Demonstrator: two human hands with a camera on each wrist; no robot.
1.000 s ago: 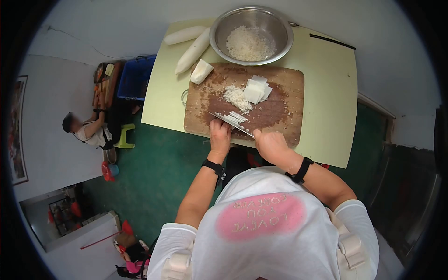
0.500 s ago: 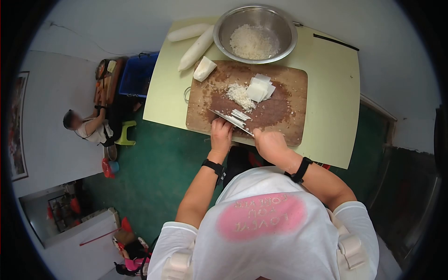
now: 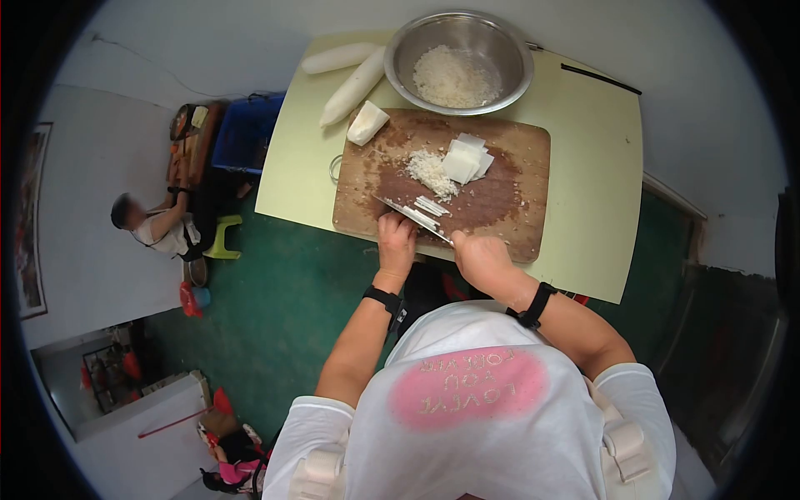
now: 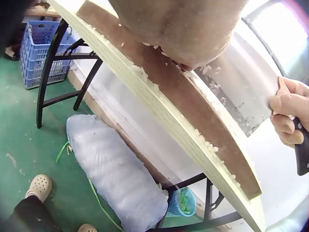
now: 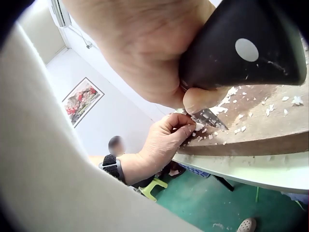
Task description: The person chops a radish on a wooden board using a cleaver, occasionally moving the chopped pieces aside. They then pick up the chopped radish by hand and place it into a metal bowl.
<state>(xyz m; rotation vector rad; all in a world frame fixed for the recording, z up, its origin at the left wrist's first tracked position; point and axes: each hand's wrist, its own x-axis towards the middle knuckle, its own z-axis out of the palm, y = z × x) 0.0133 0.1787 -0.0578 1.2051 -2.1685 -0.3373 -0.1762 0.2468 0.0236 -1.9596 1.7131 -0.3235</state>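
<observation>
My right hand (image 3: 485, 263) grips the black handle (image 5: 241, 48) of a broad knife (image 3: 414, 220), whose blade (image 4: 246, 82) lies over the near part of the wooden board (image 3: 517, 179). Curled fingers of my left hand (image 3: 397, 246) hold a small white radish piece (image 5: 198, 126) against the blade at the board's near edge. White strips (image 3: 432, 206) lie just beyond the blade. Farther back are a chopped white heap (image 3: 429, 171) and a stack of thin white slices (image 3: 465, 159). A cut radish chunk (image 3: 367, 123) rests at the board's back left corner.
Behind the board stands a metal bowl (image 3: 521, 71) with chopped white bits; two whole radishes (image 3: 353, 86) lie left of it. A black strip (image 3: 600, 78) is at the back right. Another person (image 3: 158, 225) sits far left beside a blue crate (image 3: 242, 137).
The board and table have shifted slightly in the head view. Both hands keep their holds, with the knife in nearly the same place; a few strips now lie a little apart from the blade.
</observation>
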